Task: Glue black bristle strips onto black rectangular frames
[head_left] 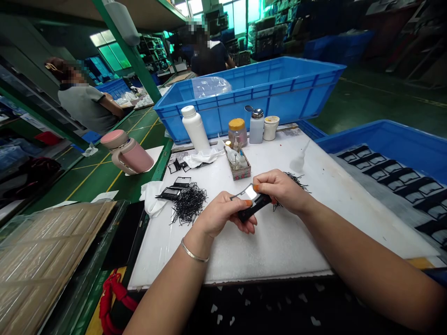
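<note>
Both my hands meet over the white work surface [272, 251], holding a small black case with a mirror-like inner panel [248, 194]. My left hand [226, 211] grips its left end, thumb on top and fingers beneath. At the other end, my right hand [275, 188] pinches the upper edge with its thumb. The case looks hinged and partly unfolded. Left of my hands lies a heap of thin black strips [189, 203], with black framed pieces [171, 193] beside it. More black strips [296, 181] lie partly hidden behind my right hand.
Past my hands stand a small box of bottles [240, 170], a white bottle [195, 128], an orange-lidded jar [237, 131] and a pump bottle [256, 128]. A blue crate [286, 95] borders the back; another [412, 135] at right holds rows of black pieces. A pink jug [131, 153] stands left.
</note>
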{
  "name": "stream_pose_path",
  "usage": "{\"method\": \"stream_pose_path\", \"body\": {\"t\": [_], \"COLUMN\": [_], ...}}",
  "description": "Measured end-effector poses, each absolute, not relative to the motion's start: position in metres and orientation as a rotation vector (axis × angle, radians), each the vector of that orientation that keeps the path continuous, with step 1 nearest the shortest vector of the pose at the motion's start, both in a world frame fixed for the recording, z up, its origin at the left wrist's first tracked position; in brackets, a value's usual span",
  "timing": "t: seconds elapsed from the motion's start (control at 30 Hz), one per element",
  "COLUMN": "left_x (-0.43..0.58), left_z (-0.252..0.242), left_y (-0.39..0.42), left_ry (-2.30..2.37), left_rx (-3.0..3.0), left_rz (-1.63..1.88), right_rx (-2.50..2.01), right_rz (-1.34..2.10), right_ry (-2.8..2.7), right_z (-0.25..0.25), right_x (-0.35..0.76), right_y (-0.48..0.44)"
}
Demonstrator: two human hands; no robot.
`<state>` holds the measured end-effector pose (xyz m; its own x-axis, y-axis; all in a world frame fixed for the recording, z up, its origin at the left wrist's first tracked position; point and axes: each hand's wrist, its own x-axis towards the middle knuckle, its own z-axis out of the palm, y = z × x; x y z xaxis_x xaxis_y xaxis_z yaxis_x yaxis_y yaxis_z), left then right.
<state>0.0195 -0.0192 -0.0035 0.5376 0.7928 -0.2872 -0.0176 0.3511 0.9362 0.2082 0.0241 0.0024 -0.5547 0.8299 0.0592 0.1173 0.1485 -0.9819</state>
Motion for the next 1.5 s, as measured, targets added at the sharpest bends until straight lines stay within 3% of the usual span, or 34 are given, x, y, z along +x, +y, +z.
{"method": "stream_pose_path", "body": {"t": [1.23,1.33,1.5], "left_x": [0.023,0.022,0.018], "left_z": [-0.003,-0.003,-0.004], "left_y": [-0.020,-0.020,-0.019], "left_ry": [0.935,0.911,0.868], "left_rx": [1.087,1.091,1.078], "left_rz": [0.764,0.777,0.833], "right_rx": [-0.894,-0.897,-0.964], "right_rz": [1.451,1.333,0.741], "right_ry": [-1.769,-1.705,-1.153], "right_z": [0.001,0.001,0.008], "right_x": [0.204,0.210,0.230], "right_y": [0.019,0.022,0.032]}}
